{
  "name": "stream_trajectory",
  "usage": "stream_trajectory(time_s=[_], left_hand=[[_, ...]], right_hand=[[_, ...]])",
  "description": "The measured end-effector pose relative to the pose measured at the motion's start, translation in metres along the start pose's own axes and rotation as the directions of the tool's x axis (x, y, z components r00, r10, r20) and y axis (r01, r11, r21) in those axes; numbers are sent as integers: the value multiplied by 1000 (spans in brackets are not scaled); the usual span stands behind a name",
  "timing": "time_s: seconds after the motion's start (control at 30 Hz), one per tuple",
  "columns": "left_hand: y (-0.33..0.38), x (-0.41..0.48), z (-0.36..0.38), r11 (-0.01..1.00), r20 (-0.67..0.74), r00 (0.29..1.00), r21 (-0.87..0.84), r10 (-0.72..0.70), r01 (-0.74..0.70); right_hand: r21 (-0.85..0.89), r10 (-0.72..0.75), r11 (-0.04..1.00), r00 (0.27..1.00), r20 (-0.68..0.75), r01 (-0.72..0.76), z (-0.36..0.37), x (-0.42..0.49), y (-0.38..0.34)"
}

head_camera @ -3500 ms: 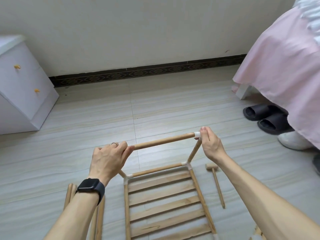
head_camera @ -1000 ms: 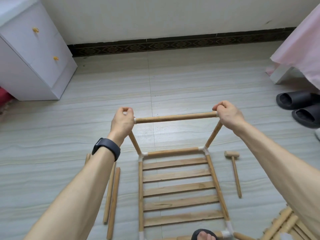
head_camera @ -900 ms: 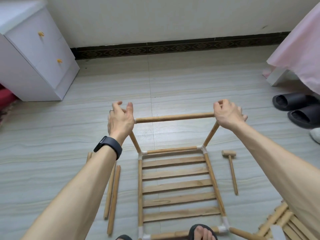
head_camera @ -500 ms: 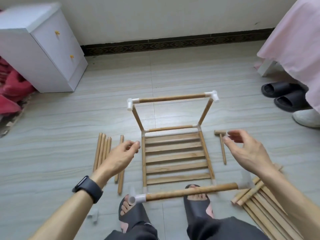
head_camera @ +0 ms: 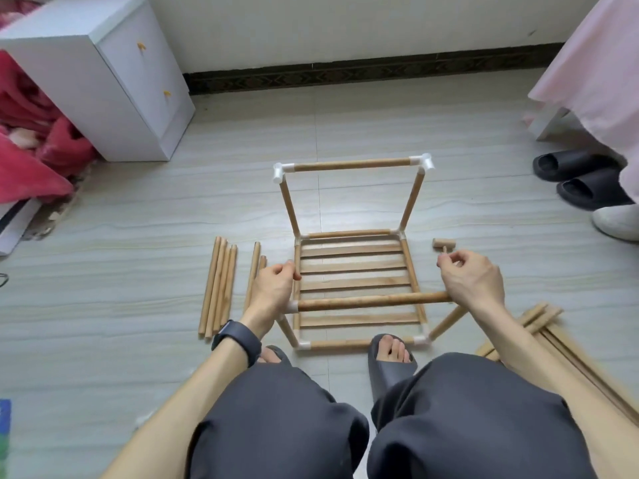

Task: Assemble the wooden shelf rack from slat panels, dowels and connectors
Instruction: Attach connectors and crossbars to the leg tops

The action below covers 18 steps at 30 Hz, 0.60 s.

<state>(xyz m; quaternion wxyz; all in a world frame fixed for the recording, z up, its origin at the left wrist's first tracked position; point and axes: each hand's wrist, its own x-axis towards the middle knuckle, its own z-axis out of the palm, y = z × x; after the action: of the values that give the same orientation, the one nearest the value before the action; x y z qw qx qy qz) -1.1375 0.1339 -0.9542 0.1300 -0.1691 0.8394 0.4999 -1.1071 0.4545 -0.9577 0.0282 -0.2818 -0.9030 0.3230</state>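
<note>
Holds both bare forearms stretched forward and down, palms down. Has the fingers of the left hand (head_camera: pixel 274 289) curled inward and the right hand (head_camera: pixel 474 282) loosely curled too, thumb near forefinger. Cannot tell what is gripped.

The slat panel (head_camera: pixel 356 281) lies flat mid-floor, and corner dowels (head_camera: pixel 289 203) rise from its four corners. A far crossbar (head_camera: pixel 352 164) joins the far pair. A near crossbar (head_camera: pixel 373 300) spans the near pair, with our left hand (head_camera: pixel 273 288) at its left end and our right hand (head_camera: pixel 473 280) at its right end. Loose dowels (head_camera: pixel 219 288) lie left of the panel. The mallet (head_camera: pixel 443 244) lies just right of its far corner, and spare slat panels (head_camera: pixel 553 337) lie toward the floor's right edge.
</note>
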Motion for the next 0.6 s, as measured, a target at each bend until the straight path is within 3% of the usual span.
stream_trajectory(time_s=[0.17, 0.4, 0.5, 0.57, 0.6], left_hand=[[16, 41, -1, 999, -39, 998, -18, -46, 45], [23, 67, 0, 997, 37, 997, 34, -65, 64], [19, 64, -1, 992, 63, 995, -103, -71, 77], [15, 60, -2, 938, 86, 989, -317, -117, 138], [12, 57, -3, 866, 116, 983, -466, -145, 183]], right_hand=[[-27, -22, 999, 1000, -3, 22, 11, 29, -17], [-237, -55, 969, 997, 59, 67, 14, 53, -23], [-174, -54, 983, 997, 61, 64, 12, 52, -21], [5, -44, 999, 998, 54, 43, 11, 49, -17], [138, -38, 990, 997, 61, 29, 10, 47, -14]])
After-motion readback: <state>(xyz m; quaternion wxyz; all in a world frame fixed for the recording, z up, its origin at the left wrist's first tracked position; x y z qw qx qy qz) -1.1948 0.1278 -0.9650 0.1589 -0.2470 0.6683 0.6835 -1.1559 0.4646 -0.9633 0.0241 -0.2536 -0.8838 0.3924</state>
